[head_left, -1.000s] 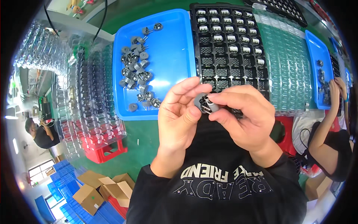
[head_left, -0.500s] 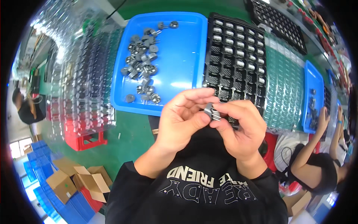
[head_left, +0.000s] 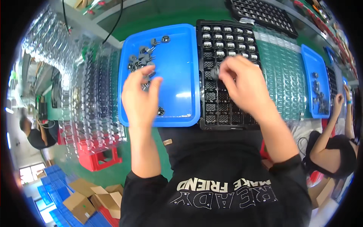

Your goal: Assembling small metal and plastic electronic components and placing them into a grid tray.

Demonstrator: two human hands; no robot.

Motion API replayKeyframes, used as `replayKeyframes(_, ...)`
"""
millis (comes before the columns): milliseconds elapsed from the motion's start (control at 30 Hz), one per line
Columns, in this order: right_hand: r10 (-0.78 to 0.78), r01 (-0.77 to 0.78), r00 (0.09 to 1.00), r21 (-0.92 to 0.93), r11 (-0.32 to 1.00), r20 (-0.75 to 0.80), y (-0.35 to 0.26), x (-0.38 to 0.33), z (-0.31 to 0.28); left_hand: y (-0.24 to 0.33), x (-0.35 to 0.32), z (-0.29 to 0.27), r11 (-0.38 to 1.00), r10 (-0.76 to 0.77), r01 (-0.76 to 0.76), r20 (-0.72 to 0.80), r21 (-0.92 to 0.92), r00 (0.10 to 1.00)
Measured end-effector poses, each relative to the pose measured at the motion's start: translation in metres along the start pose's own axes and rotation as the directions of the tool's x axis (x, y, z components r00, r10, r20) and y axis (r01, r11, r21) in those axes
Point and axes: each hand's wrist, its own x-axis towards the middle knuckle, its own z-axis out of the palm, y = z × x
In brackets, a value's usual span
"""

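Over the left side of the blue tray [head_left: 177,83], my left hand [head_left: 139,100] hangs with thumb and fingers apart, close to a heap of small grey round parts with metal pins [head_left: 137,65]. Its fingers cover some of those parts. My right hand [head_left: 245,81] is above the black compartment tray [head_left: 215,120], pinching one grey round part [head_left: 215,72] between thumb and fingertips at the tray's left columns. Similar parts with light sides [head_left: 217,37] sit in the far rows of pockets. The near pockets show bare textured bottoms.
Stacked clear plastic trays [head_left: 102,102] stand at the left and more [head_left: 281,72] at the right. Another black tray [head_left: 264,17] lies at the back. A red stool [head_left: 99,157] and cardboard boxes [head_left: 81,200] are lower left. A co-worker [head_left: 331,151] sits at the right beside a second blue tray [head_left: 314,81].
My hands have come apart. The right hand has carried a grey part over the black tray, and the left has moved to the heap in the blue tray. The whole view has shifted.
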Motion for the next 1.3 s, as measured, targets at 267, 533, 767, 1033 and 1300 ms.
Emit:
replayKeyframes(267,0.009,0.025,0.996,-0.398,0.917,0.085,0.028,0.052,0.041,-0.027,0.027,0.018,0.903,0.000,-0.104,0.241,0.418,0.971)
replayKeyframes(533,0.006,0.026,0.996,-0.350,0.937,0.089,0.027,0.032,0.017,-0.030,0.033,0.016,0.996,0.089,-0.089,0.063,-0.005,0.994)
replayKeyframes(767,0.540,-0.593,0.801,-0.220,0.774,-0.259,0.063,-0.129,-0.139,-0.070,0.003,0.000,0.791,-0.126,0.208,0.180,-0.575,0.976)
replayKeyframes(1033,0.787,-0.863,0.490,-0.083,0.498,-0.375,0.113,-0.206,-0.163,-0.012,-0.041,0.029,0.365,0.061,0.346,0.393,-0.864,0.917)
replayKeyframes(1300,0.693,-0.707,0.656,0.078,0.703,-0.301,0.156,-0.262,-0.175,0.017,-0.047,0.051,-0.065,0.134,0.525,0.514,-0.848,0.847)
